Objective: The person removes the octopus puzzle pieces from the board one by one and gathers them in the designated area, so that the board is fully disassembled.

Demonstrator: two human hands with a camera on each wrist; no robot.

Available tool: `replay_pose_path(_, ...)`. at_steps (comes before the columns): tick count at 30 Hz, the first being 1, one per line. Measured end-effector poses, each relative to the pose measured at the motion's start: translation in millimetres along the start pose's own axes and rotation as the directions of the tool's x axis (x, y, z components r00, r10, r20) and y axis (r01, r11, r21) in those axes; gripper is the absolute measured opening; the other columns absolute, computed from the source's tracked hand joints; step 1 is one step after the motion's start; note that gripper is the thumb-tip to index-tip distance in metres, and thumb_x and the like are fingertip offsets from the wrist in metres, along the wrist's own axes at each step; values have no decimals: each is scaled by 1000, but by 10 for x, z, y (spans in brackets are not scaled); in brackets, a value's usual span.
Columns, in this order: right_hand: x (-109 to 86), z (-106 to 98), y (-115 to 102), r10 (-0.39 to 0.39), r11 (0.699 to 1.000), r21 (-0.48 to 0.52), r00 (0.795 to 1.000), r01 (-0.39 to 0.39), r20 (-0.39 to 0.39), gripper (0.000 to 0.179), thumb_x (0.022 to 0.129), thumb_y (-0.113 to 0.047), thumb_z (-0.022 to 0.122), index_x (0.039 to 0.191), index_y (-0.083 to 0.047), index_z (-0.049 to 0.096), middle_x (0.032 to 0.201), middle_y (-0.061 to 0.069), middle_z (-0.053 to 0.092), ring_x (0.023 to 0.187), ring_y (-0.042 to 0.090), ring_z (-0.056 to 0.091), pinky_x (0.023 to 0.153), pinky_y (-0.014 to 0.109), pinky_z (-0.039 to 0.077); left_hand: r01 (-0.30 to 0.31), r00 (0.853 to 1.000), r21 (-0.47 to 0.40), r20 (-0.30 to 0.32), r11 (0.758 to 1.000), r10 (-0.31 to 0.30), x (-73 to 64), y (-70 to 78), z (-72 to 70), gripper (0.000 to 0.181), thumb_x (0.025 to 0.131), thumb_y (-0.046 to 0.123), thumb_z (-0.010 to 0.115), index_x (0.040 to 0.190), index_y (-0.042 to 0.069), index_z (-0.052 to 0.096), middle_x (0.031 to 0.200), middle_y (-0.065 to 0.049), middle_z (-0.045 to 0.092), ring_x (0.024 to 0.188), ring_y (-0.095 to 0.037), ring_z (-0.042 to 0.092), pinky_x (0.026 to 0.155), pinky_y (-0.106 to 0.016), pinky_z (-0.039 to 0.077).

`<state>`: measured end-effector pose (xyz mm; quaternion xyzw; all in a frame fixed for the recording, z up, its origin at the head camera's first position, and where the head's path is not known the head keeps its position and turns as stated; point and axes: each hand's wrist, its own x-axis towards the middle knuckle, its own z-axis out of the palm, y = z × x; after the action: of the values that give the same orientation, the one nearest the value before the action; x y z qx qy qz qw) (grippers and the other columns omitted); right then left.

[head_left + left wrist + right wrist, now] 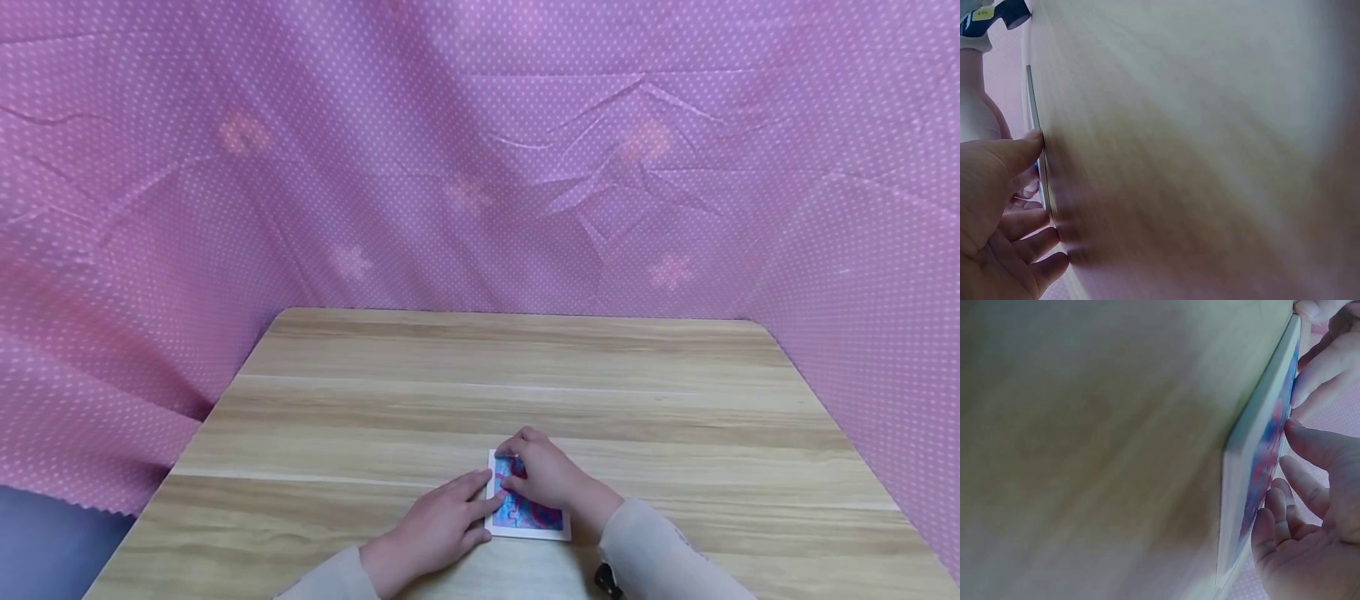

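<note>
A small jigsaw puzzle [527,514] with a blue, pink and red picture lies flat on the wooden table in a white frame [529,534]. Along its left border, my left hand [442,525] has its fingers spread, with the fingertips right at the frame's edge and partly over it. My right hand [551,472] is arched over the upper part of the puzzle, thumb and fingertips on its upper left area, covering part of the picture. In the right wrist view, the right hand's fingers [1300,487] are bent loosely with their tips at the picture's surface.
The wood-grain table [360,400] extends behind and to both sides of the puzzle. Pink dotted cloth [465,167] hangs around its back and sides. A dark strap [607,579] shows by the right sleeve [660,550].
</note>
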<state>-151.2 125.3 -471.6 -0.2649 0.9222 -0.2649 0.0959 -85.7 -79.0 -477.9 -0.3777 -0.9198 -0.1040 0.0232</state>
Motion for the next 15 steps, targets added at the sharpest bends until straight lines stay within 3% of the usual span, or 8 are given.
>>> replay_pose_path(6, 13, -9, 1, 31, 998, 48, 999, -32, 18, 33, 84, -25, 74, 115, -16, 66, 107, -3, 53, 98, 16, 56, 90, 38, 48, -13, 1000, 5, -19, 1000, 13, -3, -11, 15, 46, 91, 37, 62, 133, 18, 59, 140, -16, 47, 125, -29, 47, 97, -40, 44)
replay_pose_path(15, 32, -19, -24, 64, 994, 87, 997, -68, 46, 27, 84, -22, 74, 109, -17, 66, 103, -3, 51, 94, 16, 54, 91, 40, 47, 9, 1000, -2, 19, 1000, -9, -7, -11, 14, 47, 92, 38, 60, 135, 20, 56, 142, -15, 45, 127, -27, 45, 100, -40, 42)
